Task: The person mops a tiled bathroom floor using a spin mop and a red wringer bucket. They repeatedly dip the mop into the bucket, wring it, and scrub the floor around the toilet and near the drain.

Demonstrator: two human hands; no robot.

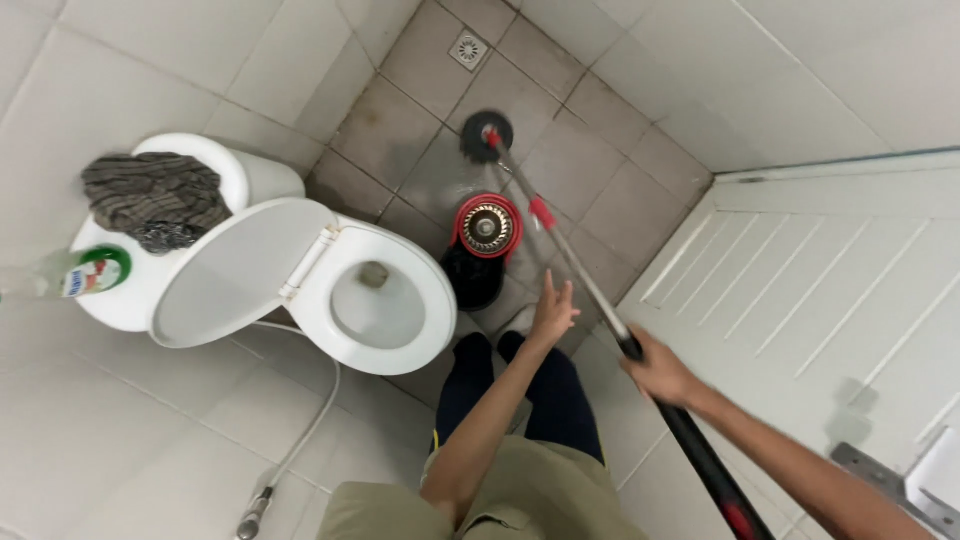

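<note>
While your right hand [655, 368] closes around the mop handle [590, 290], the long pole runs from the lower right of the view up and away to the round mop head [486, 133], which sits flat on the wet grey floor tiles [400, 130] near the far corner. You grip the handle where its black lower section meets the silvery shaft; a red collar shows further along the shaft, and another red piece joins it to the mop head. Your left hand [552, 312] is open, fingers spread and holding nothing, stretched forward just beside the shaft without touching it, as far as you can tell.

Directly under the shaft stands the spin bucket [480, 255], its red-rimmed metal wringer basket towards the mop head and its dark water compartment nearer to you. It sits on the floor just beside the bowl of the white toilet [385, 300], whose seat and lid [235, 270] are raised. On the cistern lies a striped grey cloth [150, 195], with a plastic bottle with a green cap [85, 272] beside it. A spray hose [300, 440] trails across the white tiles below the toilet. A small drain grate [468, 48] is set in the floor beyond the mop head, and a white panelled door [820, 290] fills the right side. Your dark trouser legs [520, 390] stand close behind the bucket.
</note>
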